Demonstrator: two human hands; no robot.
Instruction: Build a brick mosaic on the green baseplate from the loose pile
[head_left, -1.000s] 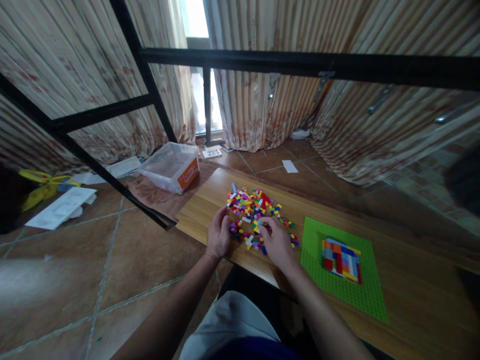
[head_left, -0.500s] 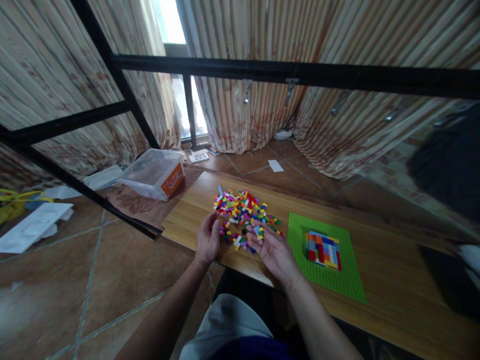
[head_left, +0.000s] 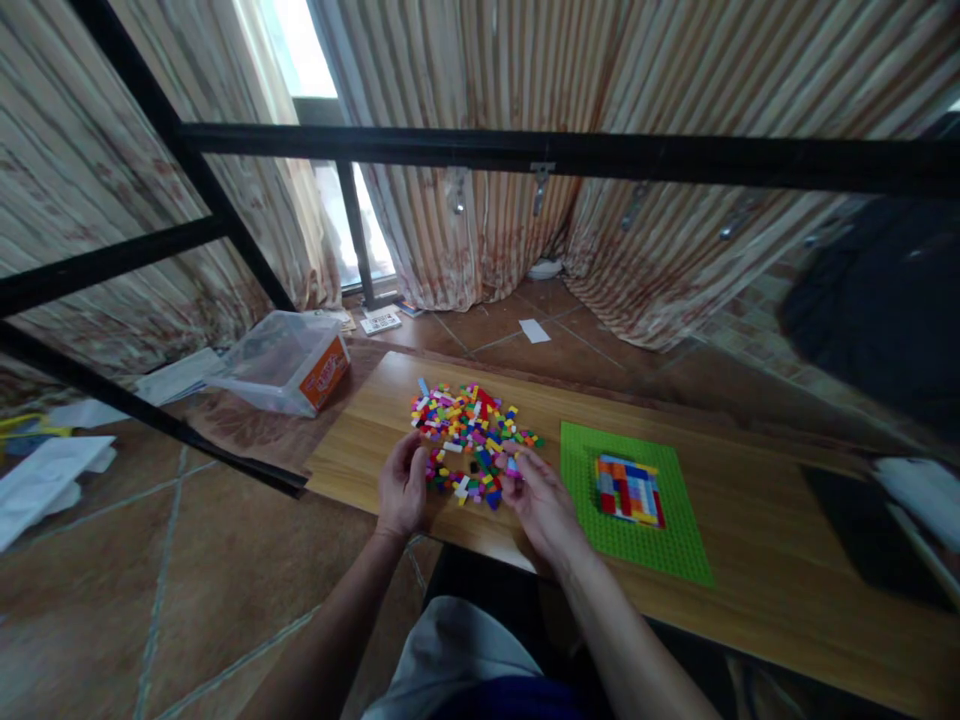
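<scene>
Loose toy bricks [head_left: 465, 420] of many colours lie in a heap on the wooden table [head_left: 352, 440]. At the heap's near left edge is my left hand [head_left: 403, 487], its fingers loosely curled and the thumb apart from them. No brick shows in it. My right hand [head_left: 541, 500] is at the near right edge of the heap, its fingertips closed on a small light-blue brick [head_left: 512, 466]. Right of that hand lies a green baseplate [head_left: 637, 555]. A flat rectangle of joined bricks [head_left: 630, 491] in red, blue, white, orange and yellow is on it.
A clear plastic box [head_left: 281, 360] with an orange label stands beyond the table's left end. A black metal frame [head_left: 480, 148] crosses in front of the curtains [head_left: 495, 230]. At the table's right lies a dark flat thing [head_left: 870, 530].
My view has swung slightly, so the scene sits further left. The right hand has turned from palm-up, with small bricks at its fingers, to a pinch. The left hand is much the same.
</scene>
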